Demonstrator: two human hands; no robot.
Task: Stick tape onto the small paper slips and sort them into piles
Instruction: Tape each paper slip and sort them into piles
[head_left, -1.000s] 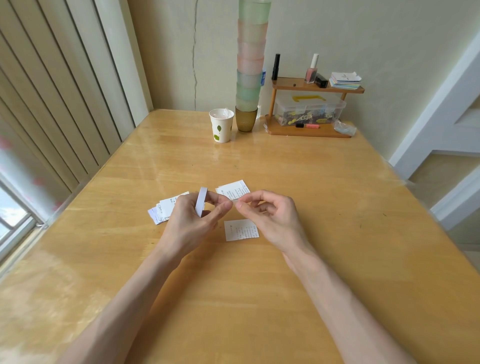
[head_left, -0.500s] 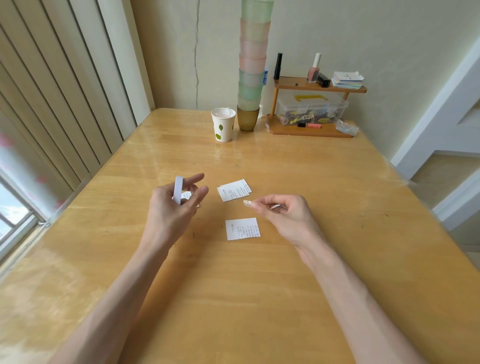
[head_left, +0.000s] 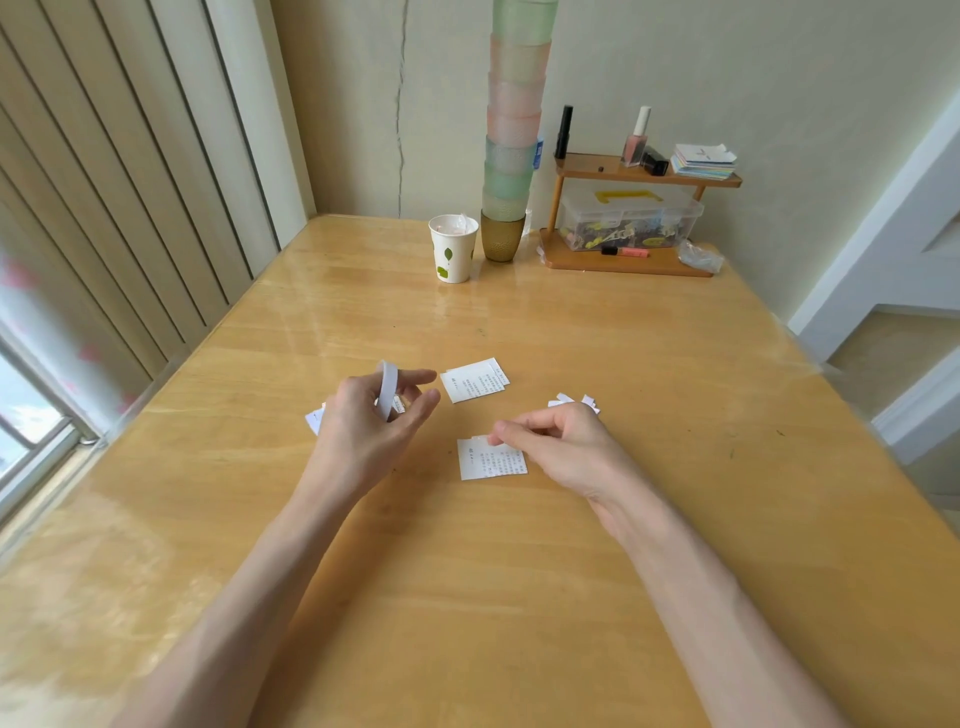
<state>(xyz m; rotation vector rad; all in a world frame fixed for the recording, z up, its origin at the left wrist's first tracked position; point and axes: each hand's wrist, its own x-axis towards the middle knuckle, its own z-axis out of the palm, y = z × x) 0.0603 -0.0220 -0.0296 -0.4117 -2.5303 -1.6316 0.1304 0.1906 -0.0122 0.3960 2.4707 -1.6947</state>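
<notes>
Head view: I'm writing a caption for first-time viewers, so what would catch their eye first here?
Two bare hands work mid-table: the left hand grips a white tape roll, while the right hand pinches at the top edge of a printed paper slip. Behind them, a tall tower of stacked pastel cups rises at the far edge of the table.

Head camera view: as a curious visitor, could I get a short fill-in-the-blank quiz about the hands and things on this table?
The white roll in the left hand is a roll of ____.
The right hand's fingers touch a printed paper ____ lying alone on the table.
The paper cup bears a ____ leaf print.
The tall cup stack stands just ____ of that cup.
Missing words: tape; slip; green; right.
</notes>
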